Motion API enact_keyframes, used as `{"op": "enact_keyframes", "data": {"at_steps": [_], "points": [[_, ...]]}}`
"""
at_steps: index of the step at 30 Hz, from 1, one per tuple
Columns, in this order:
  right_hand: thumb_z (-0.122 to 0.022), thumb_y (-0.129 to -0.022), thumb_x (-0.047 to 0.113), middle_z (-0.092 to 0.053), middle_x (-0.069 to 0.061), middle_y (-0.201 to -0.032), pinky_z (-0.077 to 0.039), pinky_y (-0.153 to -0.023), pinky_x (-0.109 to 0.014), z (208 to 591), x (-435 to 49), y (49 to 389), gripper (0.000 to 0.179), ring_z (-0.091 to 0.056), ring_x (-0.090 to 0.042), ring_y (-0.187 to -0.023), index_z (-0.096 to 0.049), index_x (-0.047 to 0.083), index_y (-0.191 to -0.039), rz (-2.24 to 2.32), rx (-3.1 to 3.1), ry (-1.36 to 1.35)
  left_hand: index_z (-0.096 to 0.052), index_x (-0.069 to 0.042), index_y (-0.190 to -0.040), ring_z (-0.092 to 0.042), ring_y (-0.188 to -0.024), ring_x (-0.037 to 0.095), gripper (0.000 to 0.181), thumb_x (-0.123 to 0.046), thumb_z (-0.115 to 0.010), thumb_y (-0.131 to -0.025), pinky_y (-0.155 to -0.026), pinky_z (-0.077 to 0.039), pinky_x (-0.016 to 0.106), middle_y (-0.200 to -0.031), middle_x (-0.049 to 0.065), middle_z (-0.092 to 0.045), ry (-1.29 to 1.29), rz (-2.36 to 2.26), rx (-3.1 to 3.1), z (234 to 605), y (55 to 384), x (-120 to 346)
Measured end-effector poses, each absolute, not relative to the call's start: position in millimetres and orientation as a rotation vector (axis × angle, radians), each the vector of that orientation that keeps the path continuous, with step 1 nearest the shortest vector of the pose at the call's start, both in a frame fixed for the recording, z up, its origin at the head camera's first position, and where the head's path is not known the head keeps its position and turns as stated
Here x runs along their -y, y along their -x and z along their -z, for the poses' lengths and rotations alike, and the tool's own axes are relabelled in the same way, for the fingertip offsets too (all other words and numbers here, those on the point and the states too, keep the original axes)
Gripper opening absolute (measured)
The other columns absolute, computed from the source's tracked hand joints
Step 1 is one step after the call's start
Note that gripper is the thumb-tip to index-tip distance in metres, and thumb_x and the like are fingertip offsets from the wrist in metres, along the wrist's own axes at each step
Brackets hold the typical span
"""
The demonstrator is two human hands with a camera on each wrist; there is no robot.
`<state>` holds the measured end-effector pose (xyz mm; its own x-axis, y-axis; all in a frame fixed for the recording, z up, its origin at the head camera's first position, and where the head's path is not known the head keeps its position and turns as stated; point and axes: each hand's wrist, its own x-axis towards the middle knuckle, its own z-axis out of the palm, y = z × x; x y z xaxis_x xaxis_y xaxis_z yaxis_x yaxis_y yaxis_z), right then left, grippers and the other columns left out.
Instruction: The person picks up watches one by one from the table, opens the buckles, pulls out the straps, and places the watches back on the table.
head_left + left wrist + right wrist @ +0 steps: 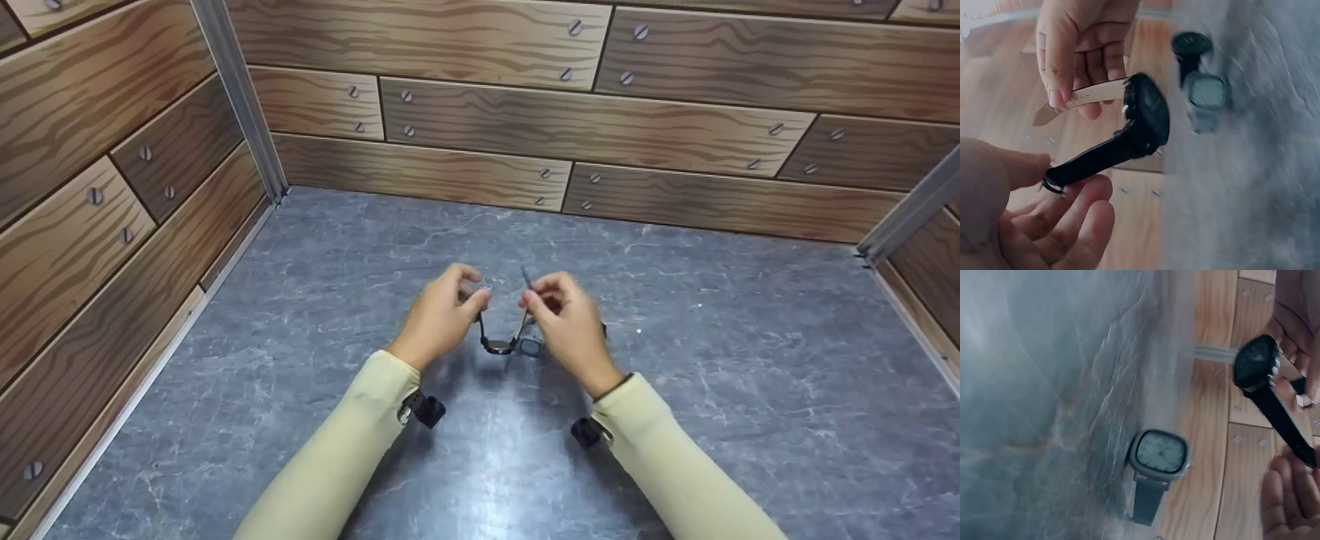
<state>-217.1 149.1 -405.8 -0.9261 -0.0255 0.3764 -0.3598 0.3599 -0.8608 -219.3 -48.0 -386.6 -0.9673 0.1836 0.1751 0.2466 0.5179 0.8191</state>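
Observation:
A black wristwatch (499, 346) with a round dark face hangs between the two hands, its strap unfastened and bent into a U. My left hand (446, 315) pinches the buckle end of the strap between thumb and fingers. At the other end, my right hand (574, 322) pinches the strap, whose pale tan lining (1095, 94) shows in the left wrist view. Behind the held watch, a grey watch (1160, 451) with a rounded-square face lies on the tabletop. Close to it is another dark round watch (1192, 44), mostly hidden by the right hand in the head view.
The grey marbled tabletop (360, 247) is bounded by wood-patterned panels (465, 112) at the back and sides. Metal posts (251, 112) stand at the rear corners. Small black cameras (429, 411) are strapped to both wrists.

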Motion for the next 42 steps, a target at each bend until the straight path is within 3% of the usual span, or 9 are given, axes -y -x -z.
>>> {"op": "enact_keyframes", "data": {"at_steps": [5,11,18,22,25,29,33,36,42], "points": [[-0.071,-0.097,0.013,-0.076,-0.001,-0.084,-0.049,-0.065,-0.026,408,-144,236,0.007,-0.067,-0.016,-0.074,-0.066,0.008,-0.096,-1.363,2.573,-0.244,-0.063,-0.008,-0.112,-0.068,-0.074,0.014,0.017,-0.023,-0.064,-0.104,-0.068,-0.054,0.031,-0.092,0.002,-0.073,0.301,1.444,2.778,401,242,48],[-0.07,-0.098,0.023,-0.077,0.0,-0.086,-0.051,-0.068,-0.033,411,-141,247,0.012,-0.068,-0.016,-0.073,-0.067,0.012,-0.095,-1.126,2.793,-0.175,-0.063,-0.009,-0.107,-0.067,-0.071,0.013,0.017,-0.026,-0.062,-0.105,-0.064,-0.051,0.029,-0.09,0.002,-0.073,0.274,1.397,2.915,416,257,47],[-0.069,-0.093,0.02,-0.071,-0.002,-0.081,-0.05,-0.066,-0.035,421,-139,257,0.01,-0.062,-0.018,-0.071,-0.069,0.012,-0.087,-0.87,2.939,-0.157,-0.068,-0.012,-0.093,-0.055,-0.074,0.015,0.017,-0.027,-0.068,-0.1,-0.069,-0.046,0.032,-0.087,0.0,-0.064,0.327,1.172,2.953,431,268,44],[-0.067,-0.093,0.018,-0.069,-0.002,-0.079,-0.048,-0.063,-0.035,424,-137,261,0.011,-0.06,-0.019,-0.067,-0.07,0.012,-0.084,-0.76,2.982,-0.221,-0.07,-0.011,-0.088,-0.056,-0.072,0.017,0.019,-0.027,-0.068,-0.1,-0.068,-0.047,0.034,-0.085,0.002,-0.066,0.338,1.127,2.978,434,273,40],[-0.066,-0.094,0.019,-0.072,-0.005,-0.085,-0.052,-0.069,-0.039,421,-141,262,0.013,-0.064,-0.023,-0.073,-0.073,0.01,-0.088,-0.74,2.954,-0.247,-0.072,-0.009,-0.096,-0.062,-0.079,0.02,0.02,-0.029,-0.068,-0.1,-0.074,-0.052,0.037,-0.092,0.006,-0.07,0.315,1.117,3.003,430,274,40],[-0.066,-0.096,0.017,-0.074,-0.012,-0.099,-0.055,-0.087,-0.044,406,-159,253,0.017,-0.068,-0.029,-0.091,-0.074,0.003,-0.102,-0.973,2.831,-0.295,-0.067,-0.009,-0.122,-0.067,-0.094,0.024,0.032,-0.032,-0.069,-0.099,-0.087,-0.054,0.042,-0.106,0.007,-0.072,0.266,1.172,2.975,416,267,46],[-0.067,-0.096,0.008,-0.073,-0.017,-0.107,-0.054,-0.098,-0.046,384,-189,224,0.017,-0.068,-0.031,-0.103,-0.069,-0.002,-0.11,-1.22,2.646,-0.412,-0.06,-0.012,-0.134,-0.067,-0.094,0.021,0.041,-0.03,-0.07,-0.099,-0.087,-0.055,0.04,-0.107,0.003,-0.07,0.344,1.298,2.834,391,244,57],[-0.068,-0.096,0.004,-0.073,-0.015,-0.108,-0.055,-0.096,-0.043,367,-216,195,0.017,-0.069,-0.028,-0.101,-0.068,-0.002,-0.113,-1.202,2.575,-0.475,-0.06,-0.014,-0.134,-0.065,-0.095,0.015,0.039,-0.03,-0.07,-0.1,-0.087,-0.055,0.036,-0.106,-0.002,-0.069,0.461,1.24,2.741,369,218,62],[-0.07,-0.096,0.004,-0.074,-0.004,-0.102,-0.053,-0.079,-0.018,344,-261,152,0.016,-0.066,-0.014,-0.089,-0.07,0.003,-0.113,-1.038,2.551,-0.492,-0.064,-0.013,-0.131,-0.064,-0.099,0.013,0.035,-0.028,-0.07,-0.1,-0.085,-0.054,0.031,-0.107,-0.004,-0.068,0.664,0.961,2.623,333,178,59]]}}
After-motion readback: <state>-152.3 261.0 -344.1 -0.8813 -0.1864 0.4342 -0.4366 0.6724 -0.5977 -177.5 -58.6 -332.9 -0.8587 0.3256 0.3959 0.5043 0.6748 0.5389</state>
